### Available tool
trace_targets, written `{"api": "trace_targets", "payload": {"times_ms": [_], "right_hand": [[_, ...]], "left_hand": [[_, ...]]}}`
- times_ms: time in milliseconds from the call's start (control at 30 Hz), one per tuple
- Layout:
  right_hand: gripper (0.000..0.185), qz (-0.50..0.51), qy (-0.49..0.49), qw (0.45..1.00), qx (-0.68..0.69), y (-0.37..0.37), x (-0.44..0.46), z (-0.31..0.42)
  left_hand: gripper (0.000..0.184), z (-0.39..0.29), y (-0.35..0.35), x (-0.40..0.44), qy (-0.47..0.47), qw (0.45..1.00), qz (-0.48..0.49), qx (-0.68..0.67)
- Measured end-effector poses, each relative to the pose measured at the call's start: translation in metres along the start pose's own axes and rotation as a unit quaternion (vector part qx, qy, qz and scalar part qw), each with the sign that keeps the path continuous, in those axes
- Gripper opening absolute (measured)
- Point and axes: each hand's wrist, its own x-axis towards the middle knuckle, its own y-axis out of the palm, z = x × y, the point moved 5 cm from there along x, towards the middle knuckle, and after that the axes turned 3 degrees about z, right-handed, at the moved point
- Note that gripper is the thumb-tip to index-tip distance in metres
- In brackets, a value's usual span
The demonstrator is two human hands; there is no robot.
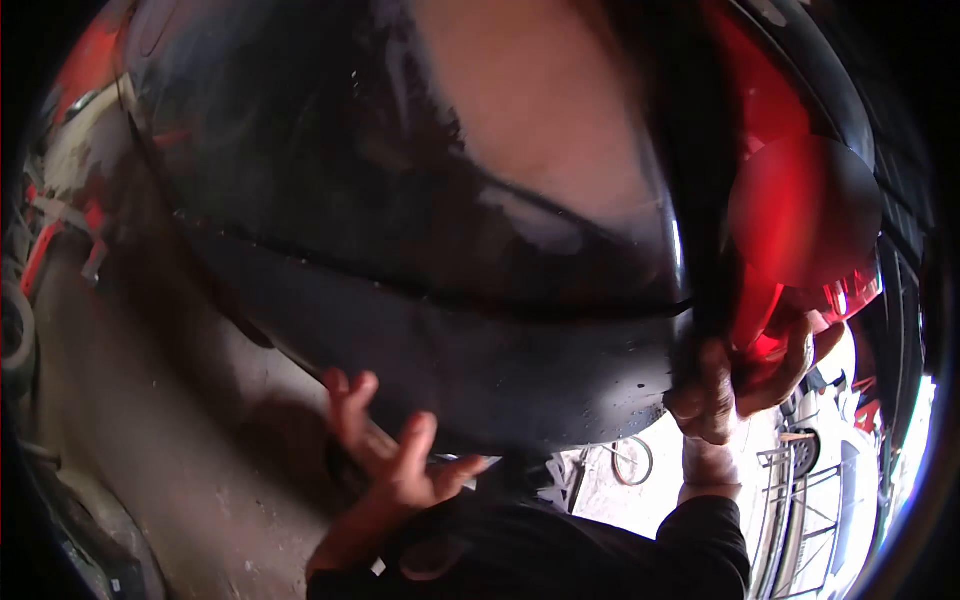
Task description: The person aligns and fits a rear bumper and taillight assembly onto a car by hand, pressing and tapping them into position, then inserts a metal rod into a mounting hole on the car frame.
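Observation:
A dark car body panel [400, 340] fills most of the view, with a dull brownish patch [540, 110] on its upper part and a seam running across below. My left hand [400, 450] is just below the panel's lower edge, fingers spread, holding nothing. At the right, my right hand [745, 390] curls around the lower end of a red tail light [765, 310], beside the panel's corner. Its fingers bend against the light and the nearby edge; the exact contact is partly hidden.
Concrete floor [190, 440] lies below left. Red metal parts [45, 250] and a tyre [15, 325] stand at the far left. A bicycle wheel or ring [633, 460], a metal rack [800, 530] and a light-coloured car [850, 490] show at lower right.

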Motion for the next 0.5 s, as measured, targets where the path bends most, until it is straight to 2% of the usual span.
{"api": "trace_targets", "payload": {"times_ms": [67, 167, 367, 467, 500], "right_hand": [[0.049, 0.009, 0.004, 1.0, -0.002, 0.0, -0.001, -0.001], [0.048, 0.02, 0.007, 1.0, -0.012, 0.002, 0.004, 0.0], [0.055, 0.031, 0.012, 0.999, -0.016, 0.001, 0.013, 0.007], [0.059, 0.058, 0.017, 0.998, 0.002, -0.002, 0.017, 0.007], [0.06, 0.053, 0.018, 0.998, 0.002, -0.001, 0.018, 0.008]], "left_hand": [[0.069, -0.007, 0.034, -0.026, 0.001, 0.999, 0.021, 0.033], [0.073, 0.004, 0.049, -0.024, 0.041, 0.998, -0.027, 0.025], [0.059, -0.011, 0.032, 0.009, -0.012, 0.997, 0.063, 0.03], [0.044, -0.029, 0.025, 0.053, 0.072, 0.997, 0.033, 0.016], [0.041, -0.033, 0.019, 0.076, 0.113, 0.993, -0.014, -0.012]]}}
